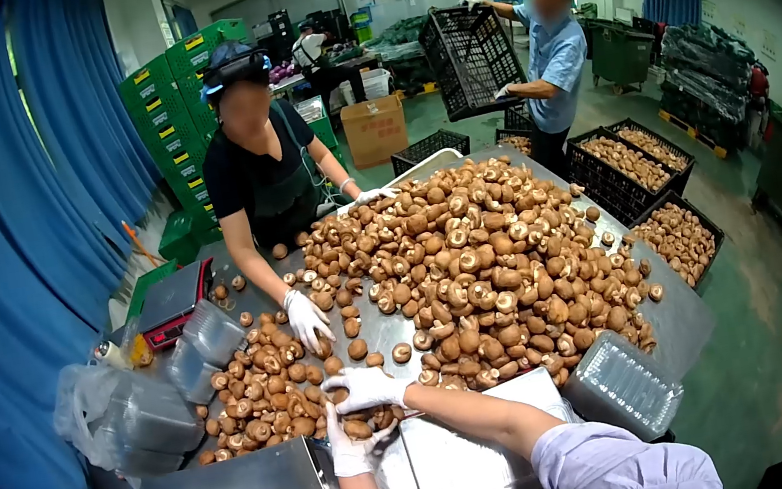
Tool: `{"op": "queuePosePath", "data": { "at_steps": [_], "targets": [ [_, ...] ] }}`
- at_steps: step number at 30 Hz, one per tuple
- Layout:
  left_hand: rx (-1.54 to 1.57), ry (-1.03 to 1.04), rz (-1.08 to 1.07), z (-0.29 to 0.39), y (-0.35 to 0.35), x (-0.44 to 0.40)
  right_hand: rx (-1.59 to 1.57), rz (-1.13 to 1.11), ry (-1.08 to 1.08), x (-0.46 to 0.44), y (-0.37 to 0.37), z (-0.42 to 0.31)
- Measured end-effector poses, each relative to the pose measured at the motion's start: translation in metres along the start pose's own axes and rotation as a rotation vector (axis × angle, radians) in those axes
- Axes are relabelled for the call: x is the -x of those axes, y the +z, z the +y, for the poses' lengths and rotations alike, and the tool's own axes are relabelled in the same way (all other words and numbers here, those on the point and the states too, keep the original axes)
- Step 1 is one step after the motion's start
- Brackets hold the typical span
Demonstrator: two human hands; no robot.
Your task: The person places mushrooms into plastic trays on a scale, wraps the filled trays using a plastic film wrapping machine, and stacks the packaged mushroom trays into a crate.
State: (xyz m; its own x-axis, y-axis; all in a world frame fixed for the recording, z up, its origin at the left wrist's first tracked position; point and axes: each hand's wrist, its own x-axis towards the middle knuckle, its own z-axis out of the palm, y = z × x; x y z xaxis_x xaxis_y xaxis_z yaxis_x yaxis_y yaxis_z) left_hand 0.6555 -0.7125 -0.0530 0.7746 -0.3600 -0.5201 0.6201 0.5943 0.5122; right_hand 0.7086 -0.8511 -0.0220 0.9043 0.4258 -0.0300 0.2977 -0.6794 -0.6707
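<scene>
My left hand (349,450), in a white glove, is curled around a brown shiitake mushroom (358,429) close to the table's front edge. Just above it, my gloved right hand (369,387) bends its fingers over mushrooms, palm turned down; part of what it grips is hidden. The two hands nearly meet. Left of them spreads a smaller heap of mushrooms (266,390), and a large pile (485,261) covers the table behind and to the right. Beneath my right forearm lies a metal scale plate (479,459).
Opposite, a co-worker's gloved hand (306,320) touches the smaller heap. Clear plastic trays are stacked at left (150,422) and right (625,387). A red scale (175,302) sits at the far left. Another person holds a black crate (472,60) beyond the table, near mushroom-filled crates (679,240).
</scene>
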Motion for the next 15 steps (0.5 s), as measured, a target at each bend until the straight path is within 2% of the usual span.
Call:
{"op": "queuePosePath", "data": {
  "at_steps": [2, 4, 6, 8, 10, 12, 14, 15],
  "targets": [
    [-0.003, -0.029, -0.035, 0.009, 0.003, 0.0, -0.03, 0.175, -0.076, 0.007, -0.004, -0.002],
    [-0.016, 0.001, -0.261, 0.014, 0.013, 0.004, -0.053, 0.227, -0.029, 0.026, -0.026, -0.019],
    [0.038, 0.067, -0.342, 0.012, 0.025, 0.013, -0.11, 0.382, -0.142, 0.047, -0.037, -0.025],
    [0.06, 0.123, -0.265, 0.004, 0.043, 0.019, -0.018, 0.556, -0.136, 0.07, -0.042, -0.027],
    [-0.032, 0.11, -0.31, -0.003, 0.078, 0.049, -0.073, 0.604, -0.016, 0.107, -0.061, -0.047],
    [-0.057, 0.11, -0.385, -0.019, 0.092, 0.059, -0.159, 0.748, -0.05, 0.14, -0.066, -0.054],
    [-0.092, 0.103, -0.431, -0.036, 0.106, 0.077, -0.071, 0.848, 0.018, 0.166, -0.055, -0.046],
    [-0.21, 0.139, -0.445, -0.046, 0.107, 0.081, -0.072, 0.864, 0.038, 0.182, -0.052, -0.048]
  ]
}}
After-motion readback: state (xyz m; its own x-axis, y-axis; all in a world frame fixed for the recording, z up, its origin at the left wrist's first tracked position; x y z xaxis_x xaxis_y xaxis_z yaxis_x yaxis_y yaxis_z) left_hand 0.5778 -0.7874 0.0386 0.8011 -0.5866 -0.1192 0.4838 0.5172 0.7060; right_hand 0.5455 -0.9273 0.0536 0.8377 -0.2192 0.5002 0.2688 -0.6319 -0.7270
